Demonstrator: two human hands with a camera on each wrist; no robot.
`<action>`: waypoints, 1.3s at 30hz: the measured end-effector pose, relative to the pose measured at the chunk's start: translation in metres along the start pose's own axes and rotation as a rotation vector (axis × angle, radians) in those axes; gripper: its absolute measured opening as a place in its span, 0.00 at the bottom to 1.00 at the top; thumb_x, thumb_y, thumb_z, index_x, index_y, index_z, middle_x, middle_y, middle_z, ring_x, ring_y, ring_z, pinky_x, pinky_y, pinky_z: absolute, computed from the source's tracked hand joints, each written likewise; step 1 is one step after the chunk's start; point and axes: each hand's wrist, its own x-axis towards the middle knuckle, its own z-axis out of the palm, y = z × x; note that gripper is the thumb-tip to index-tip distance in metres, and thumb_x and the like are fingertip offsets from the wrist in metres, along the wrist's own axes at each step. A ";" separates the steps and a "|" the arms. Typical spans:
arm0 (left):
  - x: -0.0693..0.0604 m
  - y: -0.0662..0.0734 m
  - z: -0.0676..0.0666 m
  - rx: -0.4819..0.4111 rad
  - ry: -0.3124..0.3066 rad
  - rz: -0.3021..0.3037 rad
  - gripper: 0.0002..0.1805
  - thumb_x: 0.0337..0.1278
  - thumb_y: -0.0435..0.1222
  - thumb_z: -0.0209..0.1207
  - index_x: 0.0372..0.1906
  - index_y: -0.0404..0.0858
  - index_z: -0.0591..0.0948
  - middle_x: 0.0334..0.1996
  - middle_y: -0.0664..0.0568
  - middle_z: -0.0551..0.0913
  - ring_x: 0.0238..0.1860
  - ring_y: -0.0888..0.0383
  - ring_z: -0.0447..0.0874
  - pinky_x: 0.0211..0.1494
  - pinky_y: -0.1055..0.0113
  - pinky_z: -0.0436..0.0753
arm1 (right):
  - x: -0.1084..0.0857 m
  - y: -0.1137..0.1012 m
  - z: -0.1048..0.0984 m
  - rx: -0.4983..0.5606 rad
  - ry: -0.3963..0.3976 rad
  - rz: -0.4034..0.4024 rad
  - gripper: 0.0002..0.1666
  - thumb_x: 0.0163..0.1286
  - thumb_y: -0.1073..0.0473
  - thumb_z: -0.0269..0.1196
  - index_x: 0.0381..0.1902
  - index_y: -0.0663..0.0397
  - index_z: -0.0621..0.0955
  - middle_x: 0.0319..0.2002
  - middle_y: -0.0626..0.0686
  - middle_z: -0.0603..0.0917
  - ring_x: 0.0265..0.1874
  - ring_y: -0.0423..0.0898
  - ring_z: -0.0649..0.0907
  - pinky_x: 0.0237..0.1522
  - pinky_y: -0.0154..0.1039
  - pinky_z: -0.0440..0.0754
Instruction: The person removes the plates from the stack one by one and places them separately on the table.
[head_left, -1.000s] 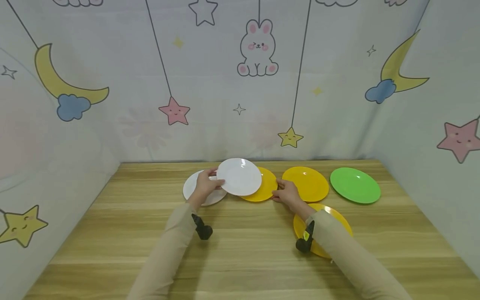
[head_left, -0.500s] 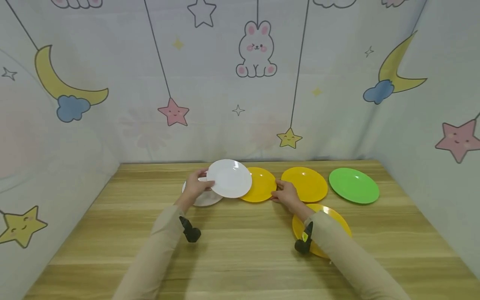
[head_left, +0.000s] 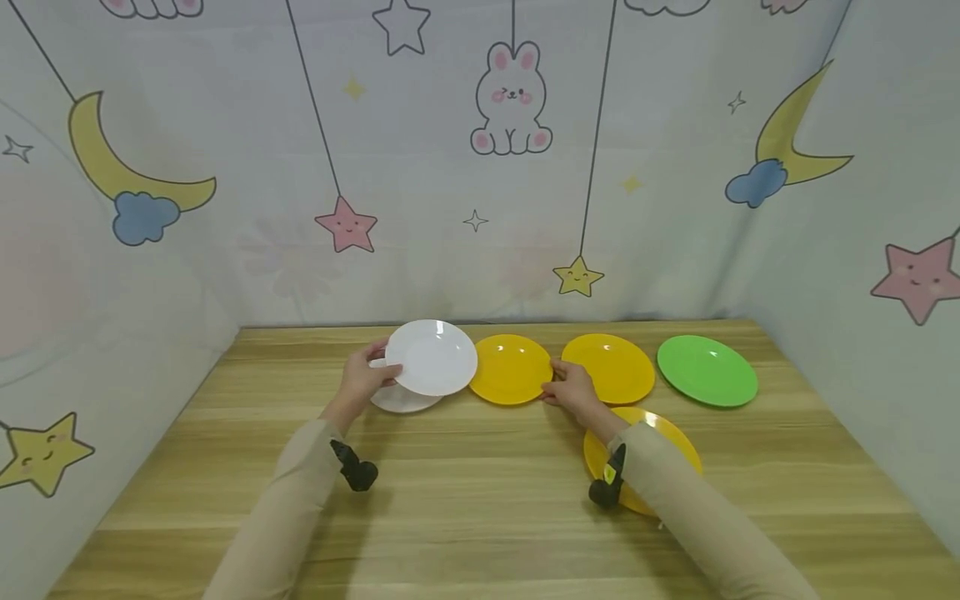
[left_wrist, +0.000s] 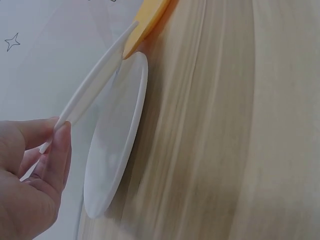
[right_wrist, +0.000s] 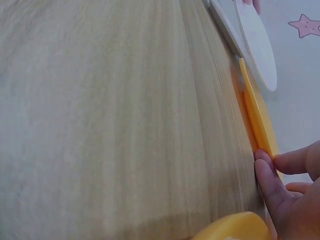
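Note:
My left hand [head_left: 362, 383] pinches a white plate [head_left: 431, 357] by its left rim, thumb on one face and fingers behind. That plate is tilted and raised above a second white plate [head_left: 407, 402], which it partly covers in the head view. The left wrist view has the held plate [left_wrist: 92, 77] apart from the lower white plate [left_wrist: 117, 135] near the hand. My right hand [head_left: 576, 392] grips the right rim of a yellow plate [head_left: 512, 371]; in the right wrist view, thumb and fingers lie on either side of the yellow plate's edge [right_wrist: 261, 120].
Another yellow plate [head_left: 609, 369] lies just right of my right hand, with a green plate [head_left: 707, 371] beyond it. A third yellow plate [head_left: 667, 454] sits nearer, partly under my right forearm. A patterned curtain [head_left: 420, 275] borders the wooden table [head_left: 465, 500].
My left hand has carried the white plate leftward, off the yellow plate and over the other white plate. My right hand has stayed at the yellow plate's rim.

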 end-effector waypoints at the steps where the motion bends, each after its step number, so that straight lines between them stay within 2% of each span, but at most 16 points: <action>1: 0.000 0.000 -0.002 -0.003 0.003 -0.001 0.33 0.51 0.22 0.58 0.64 0.29 0.62 0.56 0.33 0.66 0.37 0.56 0.76 0.34 0.74 0.82 | 0.000 0.000 0.000 0.000 0.000 0.001 0.36 0.63 0.72 0.55 0.67 0.64 0.56 0.64 0.62 0.64 0.26 0.40 0.82 0.31 0.32 0.83; 9: -0.001 -0.004 -0.019 -0.025 0.020 -0.002 0.34 0.50 0.21 0.57 0.64 0.28 0.61 0.57 0.32 0.65 0.25 0.67 0.75 0.32 0.76 0.82 | 0.001 0.000 0.000 0.002 -0.009 -0.006 0.36 0.63 0.73 0.54 0.67 0.65 0.55 0.65 0.63 0.62 0.27 0.42 0.82 0.32 0.33 0.83; 14: -0.003 -0.007 -0.029 0.007 0.024 0.006 0.33 0.52 0.23 0.57 0.65 0.28 0.61 0.57 0.33 0.65 0.28 0.66 0.75 0.34 0.76 0.81 | 0.003 0.001 0.001 0.001 -0.003 0.002 0.35 0.63 0.72 0.54 0.67 0.65 0.56 0.65 0.63 0.62 0.26 0.40 0.82 0.32 0.32 0.83; 19: -0.005 -0.009 -0.039 0.040 0.042 0.014 0.32 0.53 0.24 0.57 0.65 0.29 0.61 0.57 0.33 0.65 0.33 0.63 0.74 0.38 0.72 0.82 | 0.004 0.002 0.002 -0.002 0.007 0.023 0.35 0.64 0.71 0.55 0.67 0.63 0.57 0.65 0.61 0.61 0.24 0.38 0.81 0.32 0.31 0.82; 24: -0.008 -0.015 -0.048 0.030 0.059 0.015 0.32 0.53 0.24 0.57 0.64 0.28 0.61 0.57 0.32 0.65 0.28 0.68 0.75 0.39 0.69 0.83 | 0.004 0.002 0.001 -0.006 0.004 0.025 0.36 0.64 0.71 0.55 0.68 0.63 0.57 0.65 0.61 0.62 0.25 0.39 0.81 0.32 0.31 0.82; 28: -0.010 -0.020 -0.052 0.018 0.080 0.038 0.32 0.52 0.22 0.56 0.64 0.26 0.61 0.55 0.31 0.65 0.22 0.70 0.75 0.34 0.72 0.83 | 0.003 0.001 -0.001 -0.019 0.007 0.016 0.35 0.64 0.71 0.55 0.67 0.63 0.57 0.65 0.62 0.63 0.25 0.39 0.81 0.32 0.32 0.82; 32: -0.011 -0.025 -0.057 0.010 0.106 0.058 0.32 0.51 0.22 0.56 0.63 0.25 0.62 0.54 0.30 0.66 0.22 0.71 0.75 0.32 0.75 0.82 | 0.003 0.002 -0.001 -0.036 0.013 0.013 0.35 0.63 0.71 0.55 0.67 0.63 0.57 0.64 0.62 0.64 0.25 0.39 0.81 0.31 0.31 0.82; 39: -0.017 -0.033 -0.075 0.023 0.113 0.012 0.32 0.54 0.25 0.56 0.65 0.28 0.60 0.57 0.32 0.64 0.27 0.71 0.75 0.38 0.72 0.82 | 0.005 0.003 -0.001 -0.036 0.010 0.019 0.35 0.64 0.71 0.55 0.67 0.63 0.57 0.64 0.62 0.63 0.25 0.39 0.81 0.31 0.31 0.82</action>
